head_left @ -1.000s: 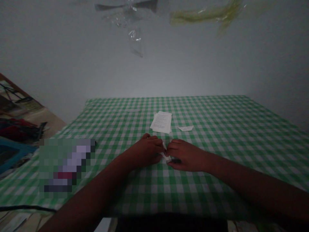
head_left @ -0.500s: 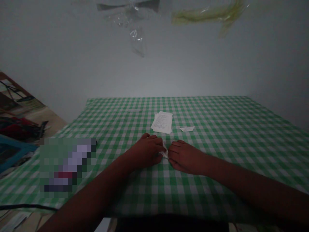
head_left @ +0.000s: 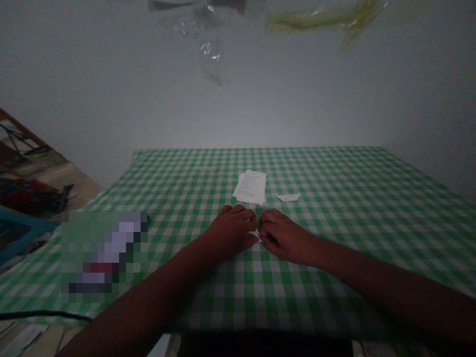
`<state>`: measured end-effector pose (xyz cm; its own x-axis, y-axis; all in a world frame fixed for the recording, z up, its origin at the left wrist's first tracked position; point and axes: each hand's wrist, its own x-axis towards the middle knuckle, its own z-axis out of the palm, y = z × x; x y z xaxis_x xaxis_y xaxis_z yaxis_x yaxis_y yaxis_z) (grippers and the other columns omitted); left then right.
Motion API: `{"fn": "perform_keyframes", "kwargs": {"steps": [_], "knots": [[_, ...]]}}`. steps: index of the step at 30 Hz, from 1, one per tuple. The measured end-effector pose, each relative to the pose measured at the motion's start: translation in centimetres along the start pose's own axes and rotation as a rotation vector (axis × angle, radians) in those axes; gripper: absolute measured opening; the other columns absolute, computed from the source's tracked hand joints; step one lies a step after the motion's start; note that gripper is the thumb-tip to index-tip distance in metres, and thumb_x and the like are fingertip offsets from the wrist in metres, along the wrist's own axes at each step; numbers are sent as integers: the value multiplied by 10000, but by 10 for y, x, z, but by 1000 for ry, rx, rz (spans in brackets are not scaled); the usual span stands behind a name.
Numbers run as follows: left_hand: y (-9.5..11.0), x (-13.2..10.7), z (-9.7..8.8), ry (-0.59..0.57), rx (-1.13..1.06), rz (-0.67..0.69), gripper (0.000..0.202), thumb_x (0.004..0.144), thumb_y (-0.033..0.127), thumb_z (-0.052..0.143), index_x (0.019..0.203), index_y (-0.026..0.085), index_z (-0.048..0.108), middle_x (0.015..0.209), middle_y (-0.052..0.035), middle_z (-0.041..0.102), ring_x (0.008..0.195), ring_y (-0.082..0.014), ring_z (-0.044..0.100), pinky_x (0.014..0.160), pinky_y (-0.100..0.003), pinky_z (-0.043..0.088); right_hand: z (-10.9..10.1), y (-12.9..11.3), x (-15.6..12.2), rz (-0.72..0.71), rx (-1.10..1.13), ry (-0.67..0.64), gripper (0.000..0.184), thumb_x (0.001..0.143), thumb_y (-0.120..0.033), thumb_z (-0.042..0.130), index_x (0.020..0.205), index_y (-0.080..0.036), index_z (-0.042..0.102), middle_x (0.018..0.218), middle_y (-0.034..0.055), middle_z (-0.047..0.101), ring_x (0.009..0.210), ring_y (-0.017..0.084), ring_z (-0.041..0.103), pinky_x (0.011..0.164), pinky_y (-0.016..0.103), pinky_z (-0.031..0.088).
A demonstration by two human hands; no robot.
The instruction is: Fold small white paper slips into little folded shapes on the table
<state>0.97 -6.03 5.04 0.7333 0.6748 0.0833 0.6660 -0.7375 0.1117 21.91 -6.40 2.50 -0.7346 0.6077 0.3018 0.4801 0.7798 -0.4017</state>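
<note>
A small piece of white paper (head_left: 256, 235) shows between my two hands, low over the checked cloth; most of it is hidden by fingers. My left hand (head_left: 234, 229) pinches its left side, thumb below and fingers curled above. From the other side my right hand (head_left: 280, 234) grips the paper with bent fingers, the fingertips close to those of the left. Just beyond the hands lies a small stack of printed paper sheets (head_left: 251, 187). To the right of that stack rests a folded paper piece (head_left: 289, 197) with slanted ends.
A green and white checked tablecloth (head_left: 334, 198) covers the table, which reaches a pale wall (head_left: 297, 99). At the left is a blurred-out flat object (head_left: 111, 248), with a black cable (head_left: 44, 314) by the table's edge. Clear tape (head_left: 211, 59) hangs on the wall.
My fingers have shifted slightly on the paper and curled closer together. Less of the paper shows between them now. The stack and the folded piece stay where they were.
</note>
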Motion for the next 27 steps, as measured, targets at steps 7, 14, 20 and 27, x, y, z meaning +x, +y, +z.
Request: {"fn": "perform_keyframes", "kwargs": {"steps": [7, 14, 20, 27], "knots": [[-1, 3, 8, -4, -72, 9, 87, 859, 244, 638, 858, 169, 594, 951, -29, 615, 914, -188, 556, 851, -329, 403, 6, 15, 4, 61, -219, 27, 99, 881, -145, 492, 869, -141, 590, 908, 92, 548, 845, 212, 477, 784, 374, 423], [0, 3, 11, 10, -111, 25, 86, 867, 242, 638, 941, 200, 655, 982, -24, 627, 941, -195, 570, 857, -354, 396, -1, 20, 4, 50, -151, 19, 105, 894, -149, 473, 858, -153, 572, 873, 72, 546, 816, 194, 489, 755, 353, 417], [0, 2, 10, 16, -163, 13, 144, 858, 226, 642, 1001, 220, 656, 999, -14, 634, 971, -192, 572, 864, -348, 394, -14, 24, 1, -124, 49, -68, 180, 829, -245, 644, 986, -177, 589, 997, 68, 594, 973, 211, 529, 895, 391, 413], [-8, 4, 15, 43, -329, 55, 79, 861, 202, 646, 932, 212, 677, 954, -8, 629, 931, -162, 577, 850, -292, 409, -4, 29, 2, -23, 126, -21, 126, 886, -317, 658, 903, -198, 621, 948, 43, 605, 917, 188, 550, 828, 345, 419]]}}
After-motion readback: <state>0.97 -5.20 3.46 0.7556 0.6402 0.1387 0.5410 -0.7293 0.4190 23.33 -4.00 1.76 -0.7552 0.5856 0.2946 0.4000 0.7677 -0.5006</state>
